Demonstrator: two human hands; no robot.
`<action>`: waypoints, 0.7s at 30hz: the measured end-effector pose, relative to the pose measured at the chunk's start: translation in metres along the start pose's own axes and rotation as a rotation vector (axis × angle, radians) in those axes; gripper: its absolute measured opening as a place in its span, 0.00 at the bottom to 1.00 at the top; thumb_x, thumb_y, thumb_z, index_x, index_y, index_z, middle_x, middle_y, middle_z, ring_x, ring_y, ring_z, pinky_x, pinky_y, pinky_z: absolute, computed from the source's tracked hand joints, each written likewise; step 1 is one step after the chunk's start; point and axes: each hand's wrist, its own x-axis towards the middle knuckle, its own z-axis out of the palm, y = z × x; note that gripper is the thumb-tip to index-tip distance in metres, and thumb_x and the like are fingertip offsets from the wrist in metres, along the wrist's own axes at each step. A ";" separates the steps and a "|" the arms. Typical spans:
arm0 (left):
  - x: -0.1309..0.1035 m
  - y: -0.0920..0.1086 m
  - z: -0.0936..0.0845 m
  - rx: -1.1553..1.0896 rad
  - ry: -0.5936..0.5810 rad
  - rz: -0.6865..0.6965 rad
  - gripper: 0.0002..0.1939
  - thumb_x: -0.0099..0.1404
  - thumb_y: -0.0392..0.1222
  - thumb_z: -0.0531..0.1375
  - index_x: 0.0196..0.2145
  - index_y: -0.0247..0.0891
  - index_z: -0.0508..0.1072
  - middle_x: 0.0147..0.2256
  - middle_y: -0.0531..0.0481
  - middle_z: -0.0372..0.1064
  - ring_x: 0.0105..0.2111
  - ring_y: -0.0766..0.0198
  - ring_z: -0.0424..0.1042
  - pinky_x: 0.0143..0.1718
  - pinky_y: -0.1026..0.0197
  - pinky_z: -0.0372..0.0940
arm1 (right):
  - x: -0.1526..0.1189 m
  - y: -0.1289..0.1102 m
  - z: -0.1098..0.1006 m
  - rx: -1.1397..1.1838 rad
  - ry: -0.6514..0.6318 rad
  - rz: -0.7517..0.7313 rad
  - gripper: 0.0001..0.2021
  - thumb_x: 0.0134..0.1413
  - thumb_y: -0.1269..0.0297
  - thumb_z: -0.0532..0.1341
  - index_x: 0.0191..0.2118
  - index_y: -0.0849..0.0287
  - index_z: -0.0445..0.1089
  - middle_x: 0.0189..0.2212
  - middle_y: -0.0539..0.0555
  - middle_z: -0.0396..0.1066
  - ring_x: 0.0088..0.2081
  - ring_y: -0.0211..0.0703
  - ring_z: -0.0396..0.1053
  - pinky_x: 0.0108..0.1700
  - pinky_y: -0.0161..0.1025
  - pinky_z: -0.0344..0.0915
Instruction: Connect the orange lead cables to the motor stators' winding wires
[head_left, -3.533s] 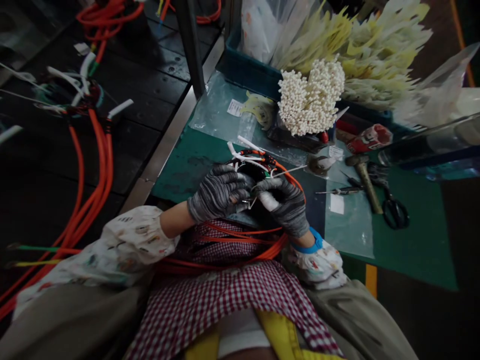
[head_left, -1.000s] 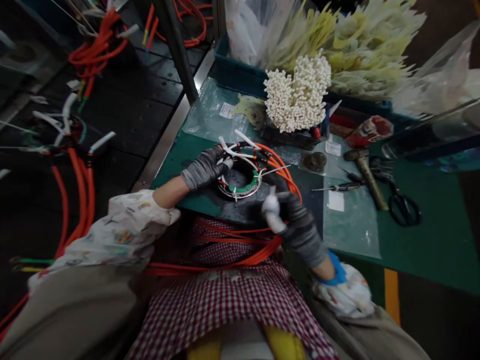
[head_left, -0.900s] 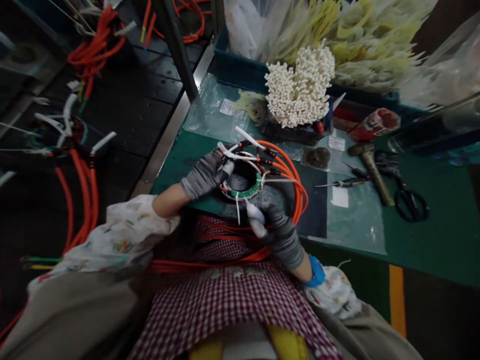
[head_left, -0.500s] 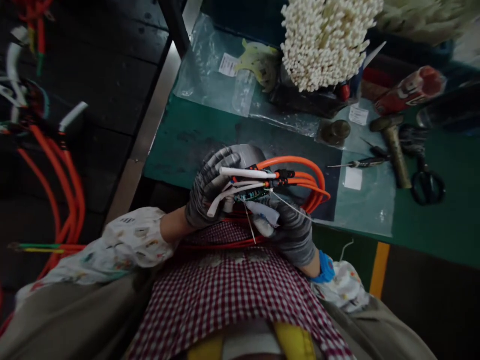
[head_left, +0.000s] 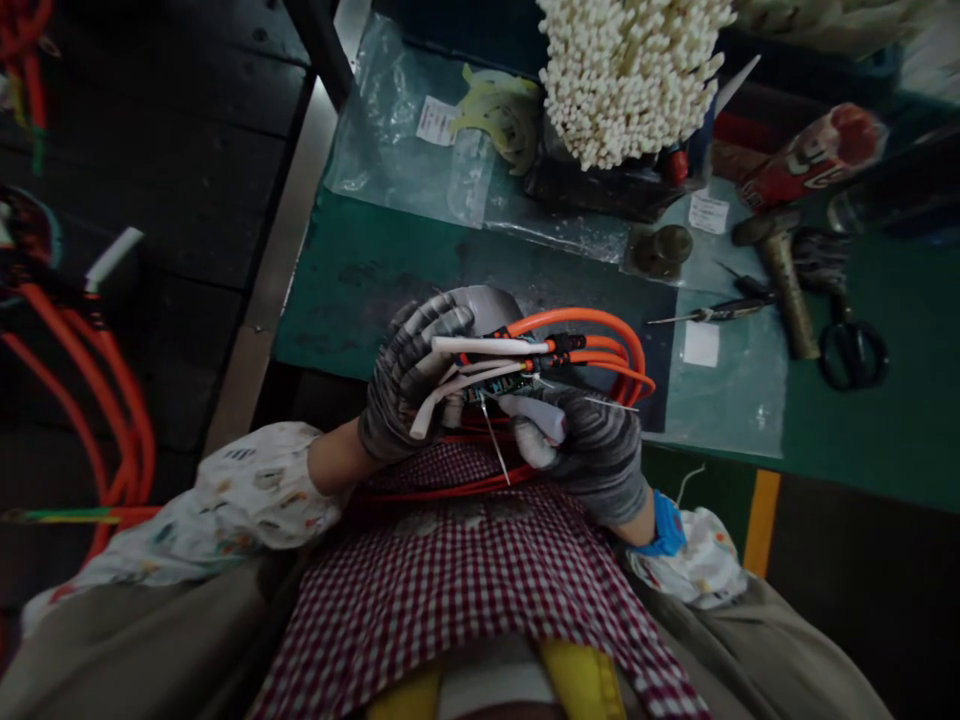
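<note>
Orange cables (head_left: 592, 318) with white sleeved ends (head_left: 487, 346) are bundled in front of my lap. My left hand (head_left: 416, 370), in a grey striped glove, wraps round the left side of the bundle, beside a grey rounded part (head_left: 491, 305). Its fingers are bent over the cable ends. My right hand (head_left: 592, 445), gloved alike, is closed at the lower right of the bundle, with a whitish translucent piece (head_left: 544, 415) between thumb and fingers. Thin white ties (head_left: 495, 440) stick out of the bundle.
Plastic bags (head_left: 555, 225), a bunch of white-tipped ties (head_left: 630, 90), a screwdriver (head_left: 712, 313), a hammer (head_left: 791, 285), scissors (head_left: 851, 345) and a red can (head_left: 814, 160) lie on the green table (head_left: 360, 280). More orange cables (head_left: 82, 350) hang at the left.
My right hand has shifted slightly right and away from the bundle, with the translucent piece turned a little. The table and cables at the left appear further left in view.
</note>
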 end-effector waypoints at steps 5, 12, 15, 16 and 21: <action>0.040 0.035 -0.014 0.170 0.136 0.232 0.25 0.80 0.46 0.55 0.72 0.52 0.64 0.72 0.43 0.72 0.77 0.46 0.67 0.78 0.34 0.61 | 0.000 0.008 -0.018 -0.178 0.108 0.027 0.10 0.67 0.56 0.71 0.51 0.45 0.88 0.42 0.51 0.89 0.40 0.53 0.87 0.42 0.46 0.85; 0.087 0.052 -0.026 0.210 -0.100 0.062 0.25 0.83 0.49 0.55 0.71 0.40 0.72 0.74 0.38 0.69 0.77 0.37 0.64 0.81 0.32 0.57 | 0.012 0.003 -0.030 -0.262 0.064 0.054 0.10 0.69 0.54 0.68 0.44 0.50 0.87 0.37 0.52 0.88 0.36 0.49 0.85 0.36 0.42 0.77; 0.103 0.057 -0.026 0.230 -0.141 0.050 0.24 0.82 0.50 0.58 0.69 0.39 0.74 0.72 0.36 0.72 0.76 0.32 0.66 0.79 0.29 0.59 | 0.014 0.006 -0.032 -0.296 0.068 0.081 0.10 0.69 0.52 0.68 0.42 0.48 0.86 0.34 0.51 0.86 0.34 0.48 0.82 0.34 0.42 0.73; 0.110 0.061 -0.025 0.256 -0.163 0.056 0.24 0.81 0.48 0.58 0.68 0.37 0.74 0.71 0.36 0.73 0.74 0.31 0.68 0.78 0.29 0.61 | 0.016 0.008 -0.034 -0.308 0.076 0.091 0.10 0.68 0.51 0.68 0.41 0.47 0.86 0.32 0.51 0.85 0.33 0.48 0.81 0.34 0.42 0.72; 0.148 0.084 -0.023 0.446 -0.342 0.012 0.22 0.80 0.39 0.53 0.63 0.30 0.77 0.60 0.32 0.79 0.62 0.32 0.79 0.67 0.31 0.73 | 0.027 0.022 -0.039 -0.379 0.161 0.148 0.16 0.70 0.44 0.66 0.40 0.48 0.84 0.31 0.56 0.82 0.32 0.55 0.78 0.36 0.49 0.71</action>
